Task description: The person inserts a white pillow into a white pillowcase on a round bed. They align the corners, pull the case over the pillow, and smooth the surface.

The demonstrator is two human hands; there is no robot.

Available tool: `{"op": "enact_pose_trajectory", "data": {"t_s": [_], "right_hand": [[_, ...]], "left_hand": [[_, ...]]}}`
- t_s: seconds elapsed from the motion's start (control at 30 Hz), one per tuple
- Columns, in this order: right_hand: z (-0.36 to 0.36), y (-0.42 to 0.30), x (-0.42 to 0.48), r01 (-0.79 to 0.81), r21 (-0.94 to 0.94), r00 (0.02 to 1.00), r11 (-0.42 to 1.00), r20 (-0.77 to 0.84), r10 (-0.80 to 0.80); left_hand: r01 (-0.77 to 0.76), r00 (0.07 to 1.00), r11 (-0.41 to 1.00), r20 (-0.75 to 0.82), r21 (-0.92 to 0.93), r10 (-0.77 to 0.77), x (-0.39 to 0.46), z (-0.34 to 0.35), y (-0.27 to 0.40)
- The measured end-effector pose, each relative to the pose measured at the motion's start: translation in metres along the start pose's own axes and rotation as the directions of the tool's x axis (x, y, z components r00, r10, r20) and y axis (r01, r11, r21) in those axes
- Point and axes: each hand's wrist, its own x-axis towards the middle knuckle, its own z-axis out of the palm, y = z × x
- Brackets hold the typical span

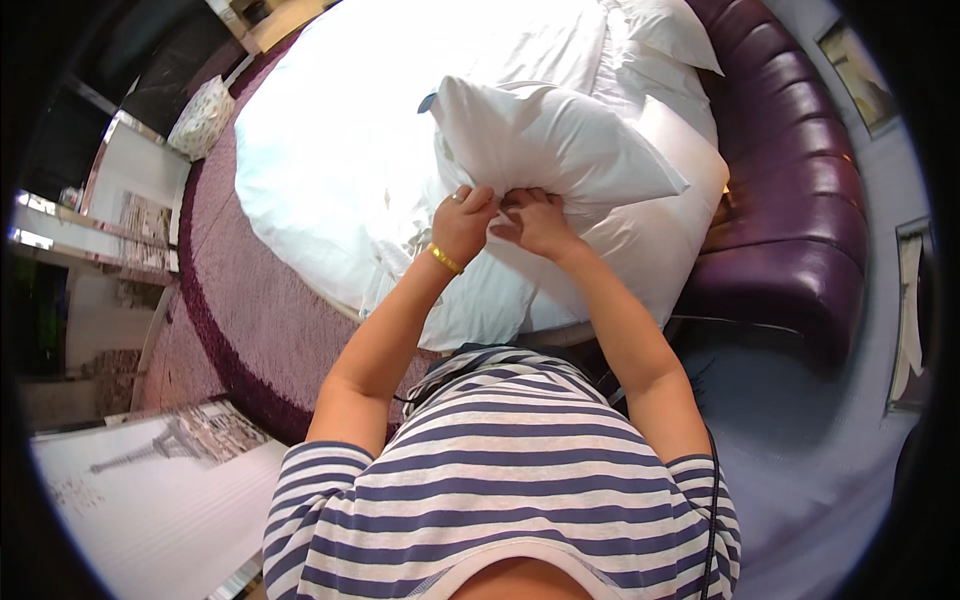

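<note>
A white pillow [547, 142] is in front of me above a round bed with a white duvet [322, 165]. My left hand [463, 225], with a ring and a yellow bracelet, is closed on the pillow's near edge. Beside it my right hand [536, 223] touches the same edge, its fingers partly hidden under the fabric. A small blue patch [427, 103] shows at the pillow's far left corner. Another white pillow [671, 34] lies at the far right of the bed, near the headboard.
A purple tufted leather headboard [787, 172] curves along the bed's right side. A purple rug [277, 330] with a darker border lies at the left, with a patterned white bag or cushion [202, 118] by it. At lower left stands a white surface with an Eiffel Tower picture [165, 457].
</note>
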Motion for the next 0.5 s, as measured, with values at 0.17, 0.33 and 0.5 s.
{"op": "enact_pose_trajectory", "data": {"t_s": [0.17,0.33,0.5], "right_hand": [[-0.001,-0.003,0.0,0.075,-0.008,0.946,0.997,-0.316,-0.074],[-0.013,-0.02,-0.013,-0.024,-0.126,0.888,0.992,-0.458,-0.036],[-0.003,-0.004,-0.031,-0.097,0.012,0.834,0.995,-0.545,0.087]], "left_hand": [[0.13,0.989,0.989,0.067,0.064,-0.135,0.006,0.003,-0.023],[0.278,0.951,0.953,0.106,0.122,-0.291,0.013,0.003,-0.035],[0.395,0.9,0.894,0.107,0.209,-0.423,0.01,-0.002,-0.04]]}}
